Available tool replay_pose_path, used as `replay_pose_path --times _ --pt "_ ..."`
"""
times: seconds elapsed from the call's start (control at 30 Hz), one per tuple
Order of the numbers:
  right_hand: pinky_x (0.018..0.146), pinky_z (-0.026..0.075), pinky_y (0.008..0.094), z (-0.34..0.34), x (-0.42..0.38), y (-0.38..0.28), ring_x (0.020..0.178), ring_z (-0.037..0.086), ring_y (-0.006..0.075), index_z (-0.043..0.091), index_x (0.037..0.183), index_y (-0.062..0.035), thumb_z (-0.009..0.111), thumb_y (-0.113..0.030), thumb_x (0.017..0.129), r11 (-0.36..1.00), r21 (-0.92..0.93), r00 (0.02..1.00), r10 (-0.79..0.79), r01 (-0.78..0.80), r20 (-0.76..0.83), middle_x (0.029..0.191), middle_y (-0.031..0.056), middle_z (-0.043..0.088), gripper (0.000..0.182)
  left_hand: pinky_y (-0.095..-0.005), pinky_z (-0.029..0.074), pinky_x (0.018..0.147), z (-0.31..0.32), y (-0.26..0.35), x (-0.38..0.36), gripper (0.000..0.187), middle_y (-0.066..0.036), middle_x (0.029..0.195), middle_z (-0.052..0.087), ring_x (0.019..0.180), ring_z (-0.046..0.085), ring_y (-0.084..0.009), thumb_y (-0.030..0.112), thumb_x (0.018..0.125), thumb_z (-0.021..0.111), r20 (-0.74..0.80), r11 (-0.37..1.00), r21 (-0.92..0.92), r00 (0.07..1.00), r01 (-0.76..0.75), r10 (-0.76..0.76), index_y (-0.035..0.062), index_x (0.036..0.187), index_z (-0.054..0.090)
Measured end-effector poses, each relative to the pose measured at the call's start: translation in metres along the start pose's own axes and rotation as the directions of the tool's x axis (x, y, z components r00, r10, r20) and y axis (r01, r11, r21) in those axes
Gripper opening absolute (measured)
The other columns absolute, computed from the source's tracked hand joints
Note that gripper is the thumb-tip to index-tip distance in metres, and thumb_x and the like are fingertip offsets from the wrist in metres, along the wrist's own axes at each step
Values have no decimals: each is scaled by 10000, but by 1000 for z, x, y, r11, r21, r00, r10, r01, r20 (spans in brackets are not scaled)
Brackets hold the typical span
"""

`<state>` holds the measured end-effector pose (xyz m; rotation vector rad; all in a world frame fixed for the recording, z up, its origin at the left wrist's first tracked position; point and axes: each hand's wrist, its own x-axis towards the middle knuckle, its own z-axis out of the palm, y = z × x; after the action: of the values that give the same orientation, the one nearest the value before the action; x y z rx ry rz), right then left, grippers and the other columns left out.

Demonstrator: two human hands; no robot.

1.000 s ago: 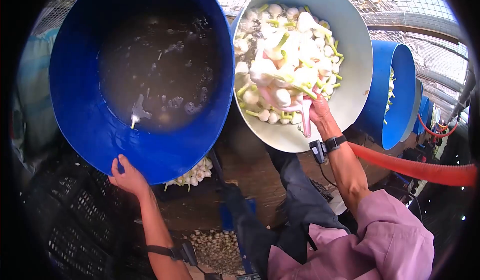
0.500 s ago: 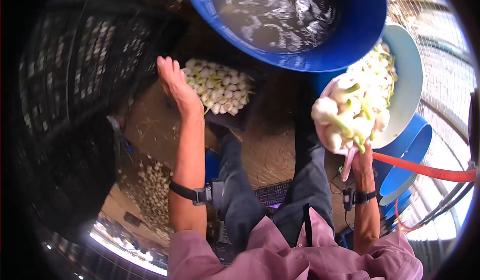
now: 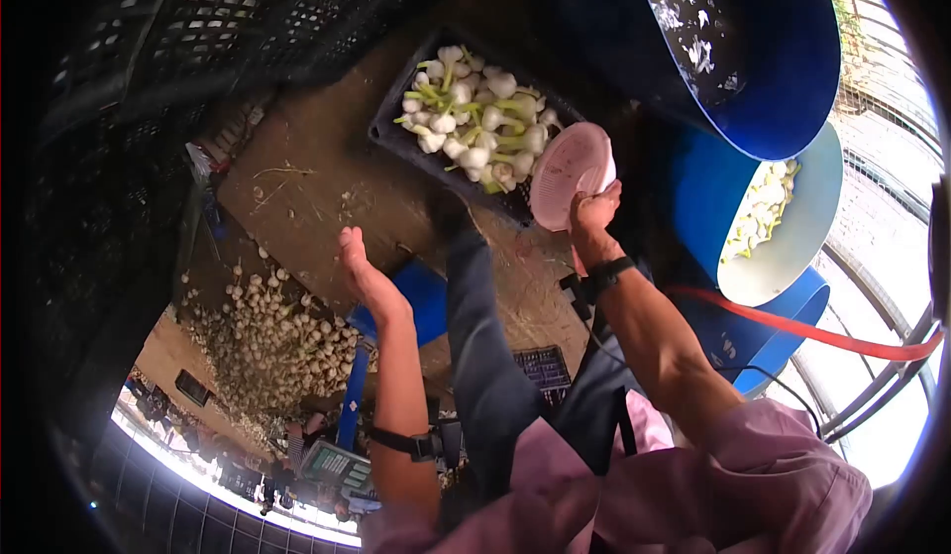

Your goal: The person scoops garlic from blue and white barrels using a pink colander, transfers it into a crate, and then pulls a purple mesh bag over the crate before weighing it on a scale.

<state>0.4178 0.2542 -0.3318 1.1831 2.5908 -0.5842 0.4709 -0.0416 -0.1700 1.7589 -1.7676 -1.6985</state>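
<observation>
My right hand [image 3: 594, 219] grips the handle of a pink plastic strainer basket [image 3: 557, 172]. The basket is tipped on its side at the right edge of a dark plastic crate [image 3: 396, 118], and no bulbs show in it. White garlic bulbs [image 3: 475, 123] with short green stems are heaped in the crate. My left hand [image 3: 369, 275] hangs in the air below the crate's left corner, fingers stretched out, holding nothing.
Upper right stands a blue tub [image 3: 792, 88] of water. Below it, a pale tub [image 3: 758, 286] holds more bulbs; a red hose [image 3: 822, 336] runs nearby. Loose bulbs [image 3: 277, 346] cover the floor at left, near a blue stool-like object [image 3: 421, 301]. Stacked black crates [image 3: 228, 19] rise upper left.
The strainer basket, full of bulbs over the pale tub before, has moved left to the crate and emptied. Larger stemmed bulbs now top the crate. My left hand has drawn back from the crate.
</observation>
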Motion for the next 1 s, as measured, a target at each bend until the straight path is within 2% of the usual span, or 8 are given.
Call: replay_pose_path --times 0.13,0.3,0.47,0.6,0.67,0.77,0.87,1.0 --pt "947 496 389 -44 19 28 1101 622 376 412 1375 14 646 -42 735 985 118 992 -126 125 2 1173 240 615 684 -382 121 1211 13 -8 8 708 -190 1543 380 1454 327 -238 475 984 470 -1 999 24 1000 -25 25 6 1498 343" --pt "919 510 321 -180 33 44 1037 628 240 433 1397 -51 450 109 734 521 800 914 -85 -298 396 1139 96 620 682 -376 318 1129 123 52 -32 604 -200 1461 469 1339 449 -295 413 1019 478 170 940 7 927 -340 334 -61 1394 465" --pt "1002 493 321 -363 60 88 1143 607 221 430 1414 -18 452 68 762 611 663 873 101 -433 478 1268 120 601 658 -386 311 1134 272 117 -92 739 -253 1512 379 1388 401 -309 457 997 522 365 830 59 786 -554 499 -72 1474 325" --pt "1014 473 322 -425 115 146 1196 590 219 435 1415 19 406 98 723 785 608 992 60 -114 108 1284 150 598 697 -401 285 1153 367 109 -82 900 -300 1547 288 1433 337 -348 509 943 584 354 774 183 776 -606 523 -87 1509 217" --pt "1018 462 332 -391 164 208 1211 586 260 415 1438 5 418 72 728 860 507 983 45 53 -180 1281 191 601 712 -376 376 1089 400 86 -60 850 -282 1473 420 1321 484 -327 441 938 607 312 764 288 811 -577 494 -99 1491 253" --pt "1068 405 435 -314 234 288 1263 493 390 335 1496 -40 535 -41 788 975 -139 925 113 -173 -364 1401 227 482 736 -382 519 888 425 75 -74 560 -207 1209 637 1013 653 -282 329 951 622 287 793 222 815 -567 502 -101 1296 522" --pt "932 485 392 -249 270 311 1075 603 323 386 1466 -22 578 -19 796 867 -59 860 478 -495 -179 1195 191 607 697 -354 549 837 427 72 -70 348 -163 1152 668 941 667 -237 172 980 609 269 759 206 782 -617 563 -90 1208 598" --pt "747 495 290 -168 303 349 869 601 167 442 1432 -16 614 -17 826 521 756 869 479 -396 126 1027 65 625 630 -341 569 786 428 77 -81 325 -136 1124 676 895 669 -215 181 973 634 297 787 225 809 -575 507 -64 1187 626"
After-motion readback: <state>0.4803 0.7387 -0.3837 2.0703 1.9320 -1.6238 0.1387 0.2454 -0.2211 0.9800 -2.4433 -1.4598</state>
